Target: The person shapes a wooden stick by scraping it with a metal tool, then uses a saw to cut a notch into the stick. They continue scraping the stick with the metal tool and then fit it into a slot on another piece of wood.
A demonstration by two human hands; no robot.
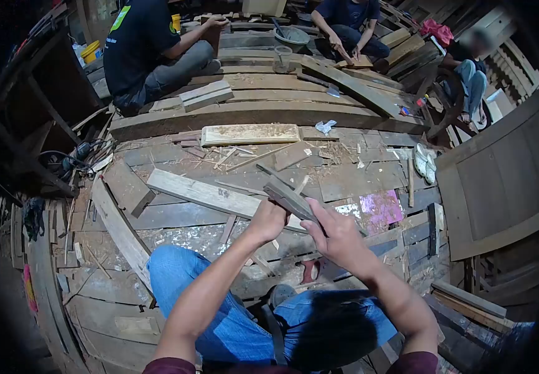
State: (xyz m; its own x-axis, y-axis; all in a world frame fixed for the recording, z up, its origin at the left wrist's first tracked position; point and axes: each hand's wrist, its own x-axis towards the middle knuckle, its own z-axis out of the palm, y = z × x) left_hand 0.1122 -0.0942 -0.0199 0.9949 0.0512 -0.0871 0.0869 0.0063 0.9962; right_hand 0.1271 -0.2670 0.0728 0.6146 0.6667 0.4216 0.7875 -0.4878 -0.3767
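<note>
A short, dark grey-brown piece of wood (pixel 289 199) is held up at a slant in front of me. My right hand (pixel 338 238) grips its lower right end, thumb and fingers closed on it. My left hand (pixel 268 220) is closed in a fist against its left side; its fingertips are hidden. Behind the hands, a long pale board (pixel 202 191) lies across the floor, with a thin dark strip (pixel 274 174) showing just past the wood. On the floor below my right hand is the red handle (pixel 308 272) of a saw.
Another plank (pixel 118 227) lies by my left knee. A pale yellowish board (pixel 250 134) rests before a long beam (pixel 269 116). Wood scraps and shavings litter the floor around a pink sheet (pixel 381 207). A large panel (pixel 496 181) leans at right. Several people sit farther back.
</note>
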